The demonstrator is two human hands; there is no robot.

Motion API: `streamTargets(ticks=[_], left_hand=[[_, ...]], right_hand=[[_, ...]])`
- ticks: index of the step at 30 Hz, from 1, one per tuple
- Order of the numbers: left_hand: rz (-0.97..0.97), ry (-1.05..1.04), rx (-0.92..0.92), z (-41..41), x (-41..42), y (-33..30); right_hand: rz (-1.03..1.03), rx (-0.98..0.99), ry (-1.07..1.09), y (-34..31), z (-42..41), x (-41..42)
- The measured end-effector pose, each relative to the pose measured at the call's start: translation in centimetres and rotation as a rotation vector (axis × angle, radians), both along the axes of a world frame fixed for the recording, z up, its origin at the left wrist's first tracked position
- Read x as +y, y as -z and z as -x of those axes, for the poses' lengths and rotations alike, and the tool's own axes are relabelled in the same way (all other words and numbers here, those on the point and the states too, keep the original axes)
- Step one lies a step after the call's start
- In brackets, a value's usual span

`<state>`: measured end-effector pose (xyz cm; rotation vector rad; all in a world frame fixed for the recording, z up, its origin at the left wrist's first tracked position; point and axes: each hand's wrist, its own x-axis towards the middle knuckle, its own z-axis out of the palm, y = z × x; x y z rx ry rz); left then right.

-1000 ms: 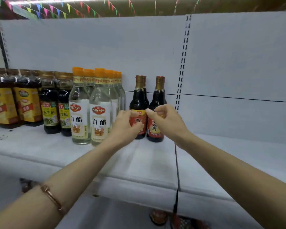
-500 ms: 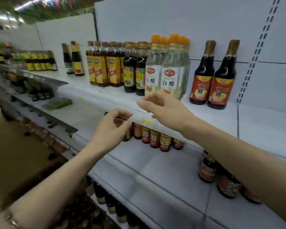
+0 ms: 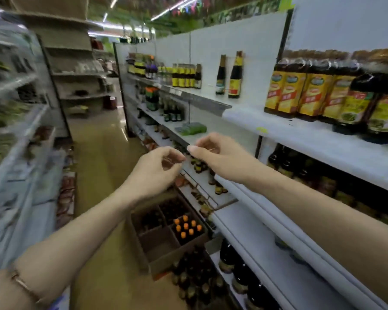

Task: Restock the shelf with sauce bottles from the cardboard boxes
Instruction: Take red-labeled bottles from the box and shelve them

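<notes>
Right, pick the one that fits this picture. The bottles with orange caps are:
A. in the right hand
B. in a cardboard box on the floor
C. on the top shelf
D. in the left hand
B: the orange caps show in one compartment of the open cardboard box on the floor by the shelf, below the left hand and right hand, which hold no bottle.

Open cardboard box [image 3: 166, 251] on the aisle floor beside the shelf [image 3: 318, 139], orange-capped bottles [image 3: 187, 227] upright in one compartment. Dark yellow-labelled sauce bottles [image 3: 311, 90] upright on that shelf.
</notes>
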<state>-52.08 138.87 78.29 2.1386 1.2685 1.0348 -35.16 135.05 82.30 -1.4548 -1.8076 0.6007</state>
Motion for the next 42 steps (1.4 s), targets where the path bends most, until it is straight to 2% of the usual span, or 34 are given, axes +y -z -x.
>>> streamTargets(ticks=[5, 10, 15, 22, 31, 37, 42], left_hand=[[0.032, -0.051, 0.046, 7.3, 5.0, 1.2], [0.078, -0.096, 0.054, 10.8, 11.8, 4.1], [0.205, -0.030, 0.136, 12.2, 20.4, 8.5], [0.409, -0.070, 0.247, 14.7, 33.4, 13.4], [0.461, -0.114, 0.248, 17.0, 47.5, 15.1], [0.545, -0.030, 0.288, 17.8, 57.6, 21.3], [0.643, 0.061, 0.338, 19.0, 67.6, 28.5]], right_hand=[[0.040, -0.022, -0.051, 1.5, 6.6, 6.4], [0.097, -0.056, -0.086, 4.1, 9.5, 13.2], [0.177, -0.131, -0.124, 7.7, 10.2, 21.8], [0.441, -0.197, -0.177, 12.2, 10.3, 37.3], [0.579, -0.140, -0.192, 17.7, 11.4, 53.3], [0.677, -0.153, -0.123, 21.9, 11.9, 61.5], [0.787, -0.142, -0.010, 27.8, 13.4, 69.0]])
